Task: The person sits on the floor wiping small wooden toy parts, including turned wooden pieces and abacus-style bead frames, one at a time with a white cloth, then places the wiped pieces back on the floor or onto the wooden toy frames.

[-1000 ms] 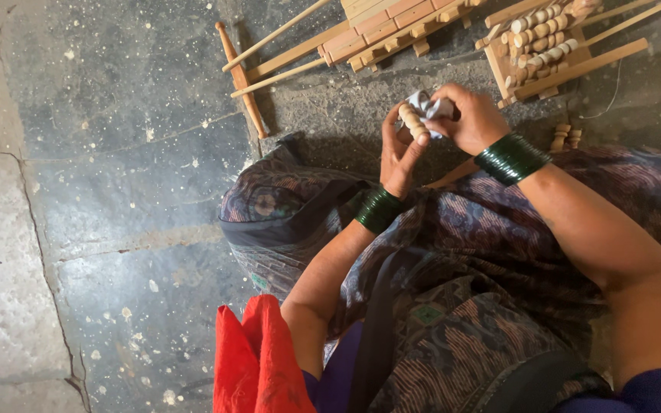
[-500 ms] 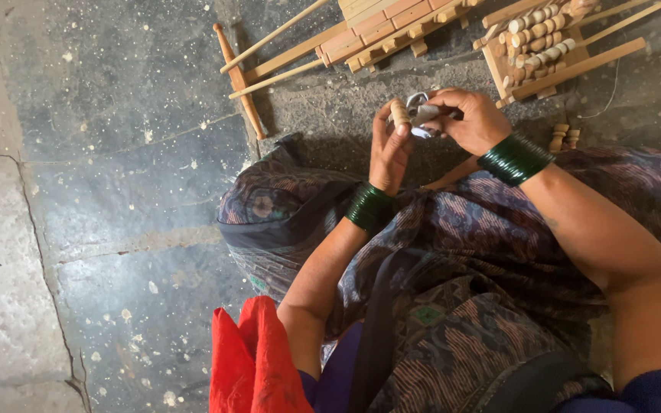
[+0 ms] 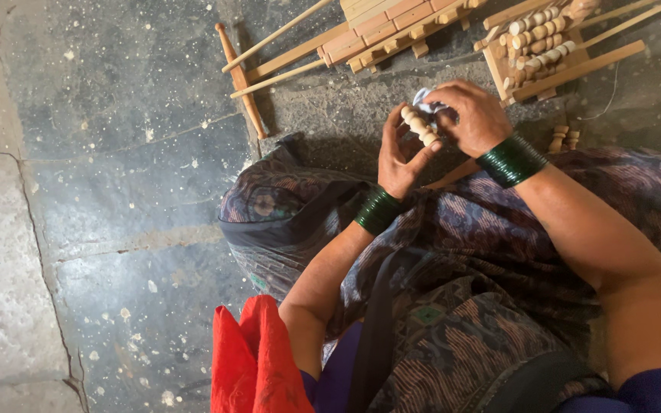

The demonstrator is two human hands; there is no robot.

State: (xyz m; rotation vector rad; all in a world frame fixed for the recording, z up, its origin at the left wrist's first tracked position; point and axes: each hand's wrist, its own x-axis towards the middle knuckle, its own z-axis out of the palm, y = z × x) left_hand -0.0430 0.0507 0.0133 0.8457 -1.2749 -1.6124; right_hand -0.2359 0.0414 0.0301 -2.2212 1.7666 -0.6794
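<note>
The small pale turned-wood peg with bead-like rings (image 3: 418, 125) sits between the two hands, held up over the grey stone floor (image 3: 116, 191) just beyond the person's lap; its long axis runs on a slant, one end pointing up and to the left toward the far edge of the floor, the other down and to the right into the palm of the left hand (image 3: 401, 157); the left hand lies below and to the left of the peg, palm open toward it, thumb stretched out under its lower end and fingers (image 3: 392, 126) curled up alongside its upper end, so the peg is cradled rather than pinched; the right hand (image 3: 474, 116) lies to the right and slightly above, fingers bunched shut on a small scrap of white cloth or paper (image 3: 427, 98) that touches the peg's upper right side; both hands touch the peg, the left carrying it, the right only meeting it through the scrap; each wrist wears a stack of dark green bangles (image 3: 511, 159).

On the floor past the hands, toward its far edge, lie a wooden frame of long slats and rods (image 3: 361, 38) and, at the far right corner, a wooden rack filled with similar pale pegs (image 3: 538, 47); a red cloth (image 3: 258, 359) lies by the near edge beside the patterned dark skirt (image 3: 453, 306).
</note>
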